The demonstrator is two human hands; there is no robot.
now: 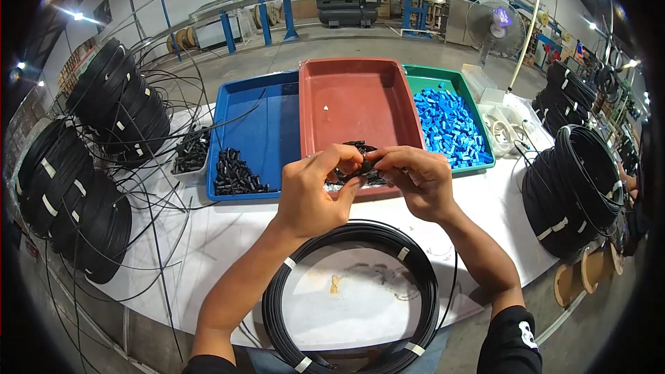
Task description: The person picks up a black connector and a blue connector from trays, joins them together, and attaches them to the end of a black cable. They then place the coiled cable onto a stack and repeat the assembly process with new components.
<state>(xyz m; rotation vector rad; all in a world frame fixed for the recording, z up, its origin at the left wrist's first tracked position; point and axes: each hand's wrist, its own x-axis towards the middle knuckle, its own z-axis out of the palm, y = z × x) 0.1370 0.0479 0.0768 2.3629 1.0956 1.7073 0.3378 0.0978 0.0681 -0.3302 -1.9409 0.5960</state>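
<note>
My left hand (315, 190) and my right hand (419, 180) meet over the near edge of the red tray (357, 100). Fingers of both are pinched together around something small and dark, too hidden to name. Behind them, small black parts (360, 145) lie in the red tray. Below my hands a coil of black cable (278, 298), bound with white tape, rests at the table's front edge. One cable strand runs up its right side towards my right hand.
The blue tray (260, 107) holds black connectors (235, 173); the green tray (443, 77) holds blue pieces (450, 125). A small container of black parts (192, 152) stands left. Cable coils are stacked left (69, 201) and right (571, 187), with loose strands across the left side.
</note>
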